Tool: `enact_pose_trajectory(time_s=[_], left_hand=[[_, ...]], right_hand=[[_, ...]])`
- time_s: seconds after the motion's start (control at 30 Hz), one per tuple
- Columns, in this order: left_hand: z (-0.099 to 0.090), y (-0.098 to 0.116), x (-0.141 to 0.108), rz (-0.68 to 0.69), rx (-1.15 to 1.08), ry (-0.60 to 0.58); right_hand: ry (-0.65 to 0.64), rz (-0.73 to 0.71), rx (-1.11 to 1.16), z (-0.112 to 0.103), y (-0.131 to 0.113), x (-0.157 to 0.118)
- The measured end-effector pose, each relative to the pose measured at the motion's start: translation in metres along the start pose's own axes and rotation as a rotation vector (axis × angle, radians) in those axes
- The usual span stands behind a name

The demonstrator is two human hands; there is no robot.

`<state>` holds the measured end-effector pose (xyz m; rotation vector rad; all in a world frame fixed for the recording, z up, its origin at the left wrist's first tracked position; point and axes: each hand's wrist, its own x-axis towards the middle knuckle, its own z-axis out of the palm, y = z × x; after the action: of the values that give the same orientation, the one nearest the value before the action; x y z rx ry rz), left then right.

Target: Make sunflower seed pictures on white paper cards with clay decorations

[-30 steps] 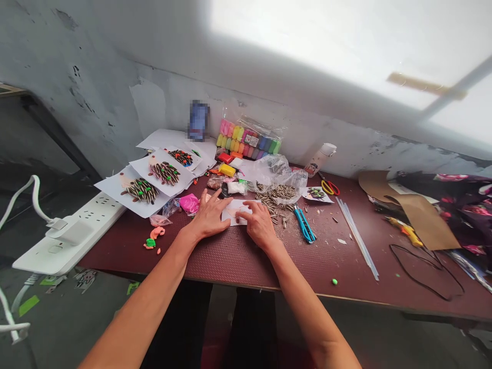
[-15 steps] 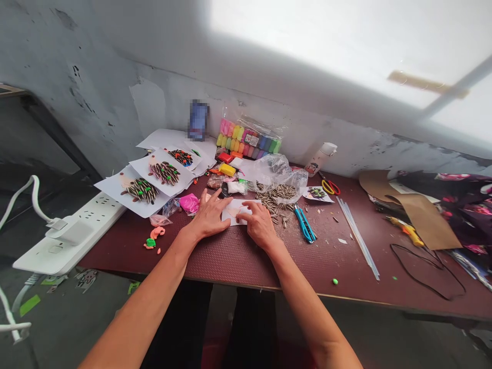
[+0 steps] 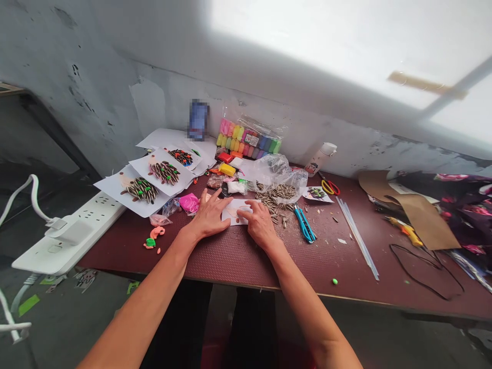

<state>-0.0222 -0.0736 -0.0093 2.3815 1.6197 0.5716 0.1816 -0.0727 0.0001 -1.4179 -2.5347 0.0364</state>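
Observation:
A small white card point(image 3: 241, 221) lies on the table between my hands, with a flattened pale peach clay shape point(image 3: 232, 210) on it. My left hand point(image 3: 209, 214) rests with fingers spread at the card's left edge. Over the card's right side is my right hand point(image 3: 262, 225), index finger stretched out and its tip touching or just above the clay. Its other fingers are partly hidden. Striped sunflower seeds point(image 3: 282, 192) are heaped just beyond the right hand. Bright pink clay point(image 3: 189, 203) in plastic sits beside the left hand.
Finished seed hedgehog cards point(image 3: 163, 173) lie at the left near a white power strip point(image 3: 69, 241). Rightward are a teal utility knife point(image 3: 305, 225), scissors point(image 3: 330, 186), clear glue sticks point(image 3: 358, 240) and a yellow glue gun point(image 3: 409, 231). Colored clay packs point(image 3: 249, 139) stand against the wall.
My right index fingertip has shifted slightly over the card, and a small brown spot shows near it. My left hand has stayed in place.

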Motion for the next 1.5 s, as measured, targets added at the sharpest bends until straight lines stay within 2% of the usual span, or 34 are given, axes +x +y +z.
enact_pose_trajectory(time_s=[0.47,1.07,1.5], left_hand=[[0.003,-0.002,0.000,0.008,0.002,0.000],[0.001,0.001,-0.001,0.011,0.001,0.006],[-0.001,0.001,-0.001,0.004,-0.011,0.003]], right_hand=[[-0.010,0.030,-0.032,0.002,0.002,0.000],[0.050,-0.039,0.078,-0.003,-0.004,-0.003],[0.014,-0.114,0.077,-0.002,-0.008,-0.002]])
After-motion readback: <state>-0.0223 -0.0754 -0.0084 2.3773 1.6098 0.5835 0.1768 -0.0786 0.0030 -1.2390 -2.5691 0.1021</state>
